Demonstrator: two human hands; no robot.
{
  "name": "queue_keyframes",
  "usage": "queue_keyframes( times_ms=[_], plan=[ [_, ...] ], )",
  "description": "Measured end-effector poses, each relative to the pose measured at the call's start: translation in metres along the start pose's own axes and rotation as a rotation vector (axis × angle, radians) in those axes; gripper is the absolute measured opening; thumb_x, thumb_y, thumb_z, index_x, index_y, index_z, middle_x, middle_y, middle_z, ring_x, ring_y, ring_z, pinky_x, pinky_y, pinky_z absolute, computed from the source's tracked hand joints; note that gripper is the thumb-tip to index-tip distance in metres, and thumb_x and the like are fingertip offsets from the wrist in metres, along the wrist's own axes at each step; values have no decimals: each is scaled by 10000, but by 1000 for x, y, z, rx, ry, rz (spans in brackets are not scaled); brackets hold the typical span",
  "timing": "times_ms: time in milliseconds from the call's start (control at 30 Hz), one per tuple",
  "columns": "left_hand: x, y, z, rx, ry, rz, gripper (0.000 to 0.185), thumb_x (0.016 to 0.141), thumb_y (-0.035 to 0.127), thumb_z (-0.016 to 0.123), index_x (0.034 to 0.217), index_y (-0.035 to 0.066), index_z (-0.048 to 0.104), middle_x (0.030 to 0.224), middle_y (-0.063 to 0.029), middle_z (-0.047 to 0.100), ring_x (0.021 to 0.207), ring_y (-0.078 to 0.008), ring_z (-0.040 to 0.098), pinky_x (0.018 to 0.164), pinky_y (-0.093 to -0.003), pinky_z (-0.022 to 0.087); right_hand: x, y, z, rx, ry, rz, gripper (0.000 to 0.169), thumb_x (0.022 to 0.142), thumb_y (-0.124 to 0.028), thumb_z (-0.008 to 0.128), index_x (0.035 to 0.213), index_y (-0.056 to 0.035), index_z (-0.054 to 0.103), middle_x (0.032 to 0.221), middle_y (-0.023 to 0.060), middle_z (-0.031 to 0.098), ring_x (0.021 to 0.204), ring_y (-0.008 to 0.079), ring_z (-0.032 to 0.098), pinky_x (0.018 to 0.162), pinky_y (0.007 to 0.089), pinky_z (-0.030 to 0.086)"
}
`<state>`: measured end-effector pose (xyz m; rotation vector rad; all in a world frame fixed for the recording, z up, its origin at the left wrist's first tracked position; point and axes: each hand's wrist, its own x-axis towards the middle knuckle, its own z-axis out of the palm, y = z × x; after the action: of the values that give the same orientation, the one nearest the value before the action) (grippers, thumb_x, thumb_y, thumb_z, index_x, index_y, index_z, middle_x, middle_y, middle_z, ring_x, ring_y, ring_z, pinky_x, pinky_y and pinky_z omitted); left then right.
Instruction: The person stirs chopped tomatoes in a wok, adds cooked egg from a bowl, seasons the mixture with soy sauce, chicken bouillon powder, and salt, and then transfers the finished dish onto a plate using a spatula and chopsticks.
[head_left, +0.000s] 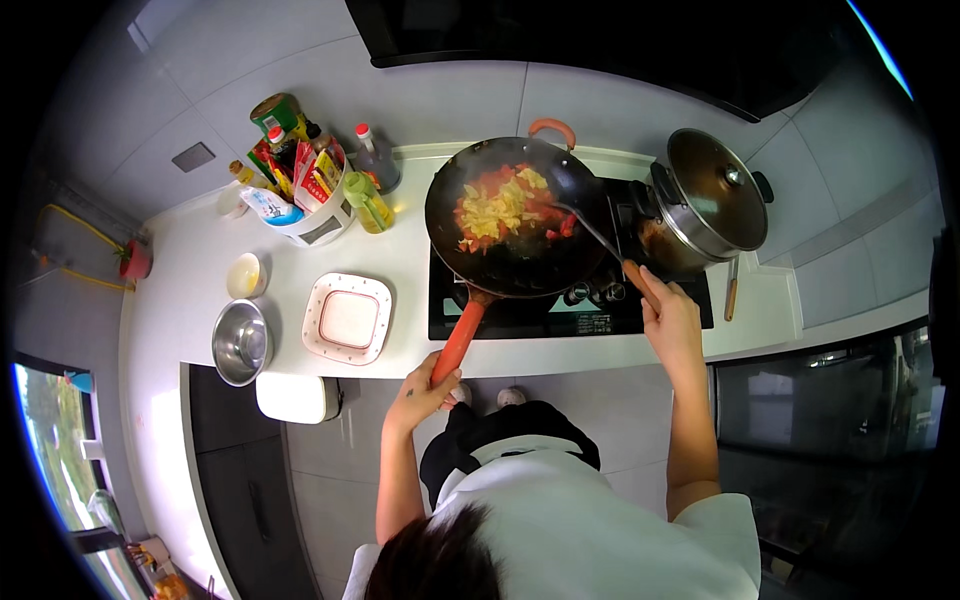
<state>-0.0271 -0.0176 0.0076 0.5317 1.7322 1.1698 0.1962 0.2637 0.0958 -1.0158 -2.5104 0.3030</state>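
My left hand (421, 394) grips the orange handle (459, 341) of a black wok (517, 274) on the gas cooktop (510, 328). In my right hand (670, 319) is the wooden handle of a metal spatula (600, 238). Its head reaches into the food at the wok's right side and is partly hidden there. Yellow scrambled egg (491, 206) and red pieces that look like tomato (559, 226) lie together in the wok, with steam over them.
Right of the wok stands a lidded steel pot (716, 195), beside a wooden-handled utensil (731, 296). Leftward are a square dish (349, 319), a steel bowl (241, 343), a small bowl (246, 276), an oil bottle (367, 202) and a condiment basket (322, 225). A dark hood (600, 45) hangs behind.
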Motion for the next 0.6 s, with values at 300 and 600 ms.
queue_keyframes(
  times_ms=[300,600],
  plan=[
    [-9,10,11,134,193,-13,363,878,239,649,1112,-32,592,707,-72,598,558,-106,574,540,-243,474,22,4,97,-148,-66,-248,662,776,23,562,1391,-182,425,880,176,526,664,358,604,576,453,501],
    [-16,-1,23,314,457,125,404,825,265,690,1103,-17,612,747,-140,648,661,-244,634,680,-327,496,-1,28,37,-86,-100,-267,625,746,24,610,1340,-137,499,836,150,510,650,321,598,566,411,512]
  ],
)
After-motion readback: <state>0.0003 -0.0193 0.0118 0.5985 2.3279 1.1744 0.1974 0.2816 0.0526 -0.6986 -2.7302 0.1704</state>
